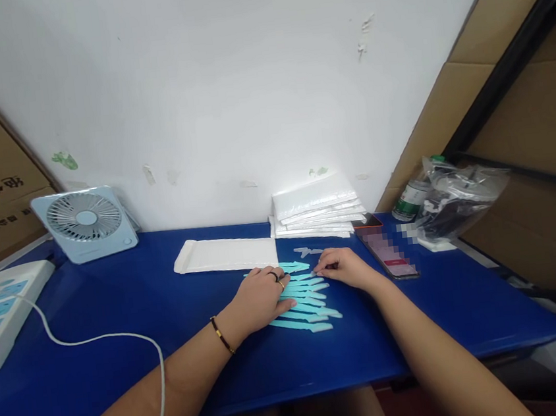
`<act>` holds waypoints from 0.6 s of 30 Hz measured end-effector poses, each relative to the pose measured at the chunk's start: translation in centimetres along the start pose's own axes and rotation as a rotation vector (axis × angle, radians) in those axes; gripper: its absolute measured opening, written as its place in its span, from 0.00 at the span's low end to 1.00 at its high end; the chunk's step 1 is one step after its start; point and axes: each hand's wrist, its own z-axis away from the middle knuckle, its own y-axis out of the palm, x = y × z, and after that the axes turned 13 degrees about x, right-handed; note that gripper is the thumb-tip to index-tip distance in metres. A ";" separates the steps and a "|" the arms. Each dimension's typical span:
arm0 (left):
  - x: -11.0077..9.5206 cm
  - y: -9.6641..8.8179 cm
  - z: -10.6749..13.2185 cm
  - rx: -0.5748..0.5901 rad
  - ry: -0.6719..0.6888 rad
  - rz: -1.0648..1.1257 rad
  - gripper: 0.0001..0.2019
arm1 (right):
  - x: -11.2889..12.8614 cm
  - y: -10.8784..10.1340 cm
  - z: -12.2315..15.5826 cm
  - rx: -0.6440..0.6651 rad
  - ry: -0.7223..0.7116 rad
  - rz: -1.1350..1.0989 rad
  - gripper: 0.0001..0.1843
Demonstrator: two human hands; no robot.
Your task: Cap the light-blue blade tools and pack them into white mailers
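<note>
Several light-blue plastic strips (308, 301) lie fanned in a row on the blue table (120, 310). My left hand (260, 296), with rings and a bracelet, rests flat on the left ends of the strips, fingers stretched out. My right hand (341, 269) sits at the upper right of the row, fingertips pinched at the end of one strip. A single clear strip (310, 251) lies just beyond the row.
A white flat bag (226, 254) lies behind the strips, a stack of white bags (318, 213) against the wall. A phone (386, 249) is at right, then a bottle (409, 199) and plastic bag (456, 199). A small fan (85, 221), power strip (0, 310) and white cable (98, 339) are at left. Cardboard boxes stand on both sides.
</note>
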 end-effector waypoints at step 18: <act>0.3 -0.6 0.5 -0.010 -0.108 0.049 0.29 | -1.1 0.0 -1.6 -0.277 0.191 0.239 0.11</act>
